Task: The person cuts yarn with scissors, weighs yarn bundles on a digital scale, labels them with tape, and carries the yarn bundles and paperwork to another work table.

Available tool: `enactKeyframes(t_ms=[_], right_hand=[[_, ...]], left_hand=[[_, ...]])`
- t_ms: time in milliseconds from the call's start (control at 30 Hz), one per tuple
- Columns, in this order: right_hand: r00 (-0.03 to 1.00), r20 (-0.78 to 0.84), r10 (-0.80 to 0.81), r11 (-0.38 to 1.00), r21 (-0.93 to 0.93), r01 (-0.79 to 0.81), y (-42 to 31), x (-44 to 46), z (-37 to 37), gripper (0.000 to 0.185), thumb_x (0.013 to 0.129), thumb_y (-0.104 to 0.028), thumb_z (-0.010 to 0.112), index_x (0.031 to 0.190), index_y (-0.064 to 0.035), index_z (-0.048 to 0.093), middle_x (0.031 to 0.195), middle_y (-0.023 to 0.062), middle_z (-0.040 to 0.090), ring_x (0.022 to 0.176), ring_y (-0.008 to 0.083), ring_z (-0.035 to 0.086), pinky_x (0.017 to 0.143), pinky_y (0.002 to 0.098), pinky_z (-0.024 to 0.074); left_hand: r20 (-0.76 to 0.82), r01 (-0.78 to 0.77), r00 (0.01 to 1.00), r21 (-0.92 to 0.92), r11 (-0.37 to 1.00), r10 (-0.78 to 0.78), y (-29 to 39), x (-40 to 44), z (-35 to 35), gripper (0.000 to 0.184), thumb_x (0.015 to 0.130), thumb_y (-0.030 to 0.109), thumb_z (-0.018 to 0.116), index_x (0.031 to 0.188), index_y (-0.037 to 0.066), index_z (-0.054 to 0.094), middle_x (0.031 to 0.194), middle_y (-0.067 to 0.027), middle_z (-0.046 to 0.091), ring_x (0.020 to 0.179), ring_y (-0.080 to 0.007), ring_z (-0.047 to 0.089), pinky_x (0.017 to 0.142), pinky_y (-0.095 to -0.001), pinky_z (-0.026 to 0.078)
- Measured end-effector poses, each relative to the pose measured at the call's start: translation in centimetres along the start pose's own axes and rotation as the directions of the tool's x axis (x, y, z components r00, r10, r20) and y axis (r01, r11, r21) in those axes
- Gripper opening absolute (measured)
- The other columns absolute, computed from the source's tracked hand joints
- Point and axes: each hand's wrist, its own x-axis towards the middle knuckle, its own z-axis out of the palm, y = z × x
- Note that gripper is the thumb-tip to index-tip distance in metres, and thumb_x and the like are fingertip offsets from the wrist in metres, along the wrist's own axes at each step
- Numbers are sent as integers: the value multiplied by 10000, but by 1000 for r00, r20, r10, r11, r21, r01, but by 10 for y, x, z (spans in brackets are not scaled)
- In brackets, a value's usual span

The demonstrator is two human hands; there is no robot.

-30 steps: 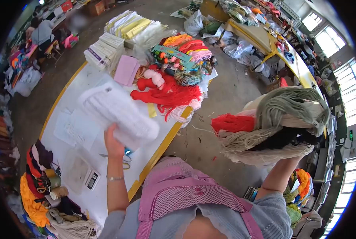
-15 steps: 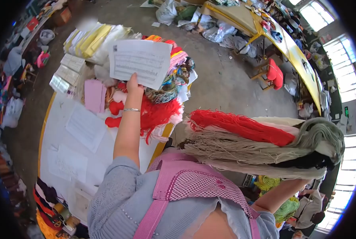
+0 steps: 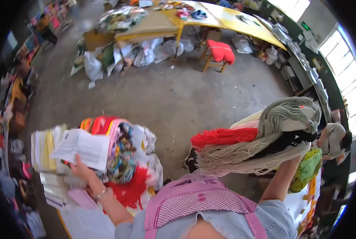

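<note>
My left hand (image 3: 80, 169) grips a printed paper sheet (image 3: 85, 149) by its lower edge, above the cluttered end of the white table. On the right, my raised right arm supports a thick bundle of yarn skeins (image 3: 287, 115): grey-green, red, beige and black strands hang across it. The bundle hides the fingers of my right hand (image 3: 296, 160). Below and beside the sheet lie red yarn (image 3: 132, 187), a pile of multicoloured yarn (image 3: 122, 159), a pink folded piece (image 3: 83, 198) and white and yellow stacks (image 3: 46, 149).
Concrete floor (image 3: 174, 103) stretches ahead. A wooden chair with a red cover (image 3: 219, 51) stands near the long yellow-edged table (image 3: 233, 24). Plastic bags (image 3: 146, 53) lie beneath it. Green yarn (image 3: 307, 169) hangs at the right, close to another person (image 3: 333, 139).
My view has turned right and lifted, so the table sits lower left. The sheet is lower and farther left in view. The skein bundle stays held up on the right.
</note>
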Motion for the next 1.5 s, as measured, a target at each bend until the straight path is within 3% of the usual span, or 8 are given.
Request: enactKeyframes(t_ms=[267,533,700,800,867,1067,1300,1500], right_hand=[[996,-88,1,1000,24,1,95,96,-24,417,911,-131,554,1300,-14,462,1150,107,595,1003,189,610,866,323,510],[990,-139,13,1000,26,-10,159,204,-15,432,915,-127,549,1320,-14,447,1155,108,596,1005,188,613,865,325,517],[947,-321,-22,999,-37,10,201,257,-25,392,910,-117,544,1282,-4,492,1127,98,606,988,173,609,867,316,509],[922,-351,-164,926,-377,22,216,291,-46,420,911,-175,518,1291,3,500,1136,87,600,980,161,595,877,312,489],[882,-433,-188,973,-202,108,236,310,-93,436,899,-162,558,1293,14,502,1177,115,600,1014,184,605,862,326,506],[825,-503,-257,945,-311,104,253,356,-148,438,890,-157,577,1285,20,508,1170,114,604,1012,181,606,869,324,503],[827,-503,-251,938,-337,79,331,462,-209,440,881,-151,599,1274,27,515,1162,112,609,1010,178,608,877,322,500],[873,-455,-176,962,-267,55,397,589,-241,443,872,-146,618,1266,34,522,1155,111,613,1008,176,609,884,321,497]], left_hand=[[316,-379,887,84,922,336,162,-27,193,265,878,100,653,1077,-72,623,981,-89,674,809,-133,601,723,-289,504],[520,-101,835,-174,980,178,263,-82,366,249,883,56,627,1084,-86,589,1034,-125,648,842,-174,620,766,-296,500],[709,33,702,-124,992,65,223,-95,471,232,865,42,634,1060,-82,606,982,-106,653,827,-148,607,743,-273,479],[795,56,606,-75,996,26,188,-125,554,246,838,54,663,1034,-87,616,948,-91,657,806,-137,601,737,-259,466],[825,113,562,-6,994,-59,190,-157,615,249,822,50,669,1028,-82,620,949,-90,660,817,-139,603,745,-265,467],[933,261,356,-47,964,-51,170,-236,786,246,800,15,692,1034,-44,649,954,-65,673,822,-115,603,758,-254,461],[893,122,440,-160,980,91,195,-315,954,319,835,81,685,1120,-39,607,1027,-81,655,863,-154,612,804,-272,460],[849,232,519,-250,940,97,238,-359,1047,304,862,83,649,1139,-31,597,1043,-103,651,866,-178,629,763,-290,498]])
